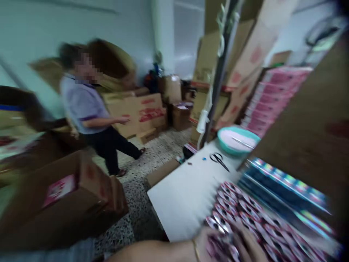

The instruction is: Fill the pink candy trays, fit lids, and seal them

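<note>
Motion blurs the whole view. My left hand (234,244) reaches in from the bottom edge with a thin bracelet on its wrist. Its fingers curl over pink and silver packets (245,211), which lie in overlapping rows on the white tabletop (185,193), and it seems to grip a few of them. My right hand is out of sight. Black scissors (219,160) lie further back on the table. Behind them stands a teal basin (237,141) with a thin stick across it.
Blue shiny card stacks (286,189) lie right of the packets under a brown shelf board. Pink boxes (272,94) are stacked behind. A person in a lilac shirt (87,109) walks among cardboard boxes at left. An open carton (68,203) sits near left; a pole (218,72) rises by the table.
</note>
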`<state>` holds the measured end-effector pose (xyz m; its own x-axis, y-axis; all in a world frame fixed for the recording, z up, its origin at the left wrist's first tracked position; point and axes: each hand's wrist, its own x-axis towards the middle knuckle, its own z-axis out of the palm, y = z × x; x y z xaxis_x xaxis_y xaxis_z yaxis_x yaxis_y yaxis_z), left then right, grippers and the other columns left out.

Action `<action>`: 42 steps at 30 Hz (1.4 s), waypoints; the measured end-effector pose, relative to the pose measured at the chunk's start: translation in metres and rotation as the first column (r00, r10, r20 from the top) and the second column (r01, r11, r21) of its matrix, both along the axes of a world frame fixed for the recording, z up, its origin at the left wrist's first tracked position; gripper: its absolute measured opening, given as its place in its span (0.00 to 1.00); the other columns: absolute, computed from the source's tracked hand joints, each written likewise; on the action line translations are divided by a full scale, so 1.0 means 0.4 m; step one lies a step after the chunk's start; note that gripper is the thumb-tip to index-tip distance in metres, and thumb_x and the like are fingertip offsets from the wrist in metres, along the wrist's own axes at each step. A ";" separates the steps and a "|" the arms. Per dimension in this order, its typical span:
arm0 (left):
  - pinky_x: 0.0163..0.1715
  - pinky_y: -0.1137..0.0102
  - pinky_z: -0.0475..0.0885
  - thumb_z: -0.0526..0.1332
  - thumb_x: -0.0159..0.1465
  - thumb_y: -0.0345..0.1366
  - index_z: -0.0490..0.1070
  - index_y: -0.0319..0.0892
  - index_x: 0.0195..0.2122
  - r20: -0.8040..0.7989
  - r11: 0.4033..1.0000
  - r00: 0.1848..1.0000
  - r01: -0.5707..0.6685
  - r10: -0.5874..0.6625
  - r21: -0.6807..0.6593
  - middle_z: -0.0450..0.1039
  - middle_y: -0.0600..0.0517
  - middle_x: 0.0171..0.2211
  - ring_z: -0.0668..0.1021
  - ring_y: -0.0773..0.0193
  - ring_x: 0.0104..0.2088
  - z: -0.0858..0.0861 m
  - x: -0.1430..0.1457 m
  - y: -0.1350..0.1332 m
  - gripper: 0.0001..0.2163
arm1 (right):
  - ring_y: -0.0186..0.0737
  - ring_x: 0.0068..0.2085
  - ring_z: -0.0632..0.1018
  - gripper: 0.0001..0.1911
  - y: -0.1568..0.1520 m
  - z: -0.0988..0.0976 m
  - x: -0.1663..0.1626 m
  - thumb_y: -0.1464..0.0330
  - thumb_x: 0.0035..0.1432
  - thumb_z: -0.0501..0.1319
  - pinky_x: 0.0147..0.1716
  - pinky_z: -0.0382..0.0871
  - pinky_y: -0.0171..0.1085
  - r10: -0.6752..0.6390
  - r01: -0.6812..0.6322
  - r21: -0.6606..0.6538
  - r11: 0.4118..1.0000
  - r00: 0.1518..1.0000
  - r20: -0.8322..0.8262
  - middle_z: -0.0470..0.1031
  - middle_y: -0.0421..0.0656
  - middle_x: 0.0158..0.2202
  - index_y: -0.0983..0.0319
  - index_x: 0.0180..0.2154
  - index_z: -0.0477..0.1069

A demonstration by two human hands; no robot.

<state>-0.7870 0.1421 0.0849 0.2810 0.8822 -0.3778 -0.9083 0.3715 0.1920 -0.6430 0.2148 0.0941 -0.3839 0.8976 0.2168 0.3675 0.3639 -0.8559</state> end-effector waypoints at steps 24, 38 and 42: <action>0.09 0.84 0.52 0.61 0.52 0.32 0.67 0.39 0.35 -0.348 0.958 0.916 0.106 -0.198 -0.266 0.65 0.53 0.27 0.67 0.77 0.20 -0.104 -0.380 0.193 0.09 | 0.40 0.41 0.72 0.12 0.551 -0.024 -0.148 0.67 0.53 0.51 0.38 0.62 0.33 -0.250 0.314 0.095 0.945 0.498 0.830 0.73 0.46 0.37 0.61 0.36 0.70; 0.10 0.84 0.51 0.61 0.51 0.36 0.68 0.39 0.33 -0.344 0.947 0.899 0.187 -0.272 -0.261 0.65 0.54 0.26 0.66 0.77 0.20 -0.085 -0.330 0.363 0.09 | 0.48 0.37 0.74 0.21 0.771 -0.101 -0.212 0.71 0.34 0.66 0.35 0.66 0.38 0.179 0.196 -0.232 0.953 0.255 0.950 0.73 0.54 0.35 0.68 0.36 0.72; 0.10 0.83 0.49 0.62 0.50 0.38 0.68 0.38 0.33 -0.440 0.958 0.857 0.186 -0.267 -0.218 0.64 0.54 0.25 0.65 0.77 0.19 -0.074 -0.294 0.426 0.12 | 0.44 0.36 0.74 0.18 0.794 -0.100 -0.213 0.73 0.32 0.67 0.34 0.64 0.34 0.245 0.153 -0.289 0.945 0.258 0.935 0.74 0.50 0.33 0.67 0.32 0.73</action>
<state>-0.9045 0.3125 0.0552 0.2238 0.7309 -0.6448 -0.6176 0.6182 0.4863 -0.7280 0.5324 0.0543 -0.1689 0.8013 -0.5739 0.9668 0.2480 0.0617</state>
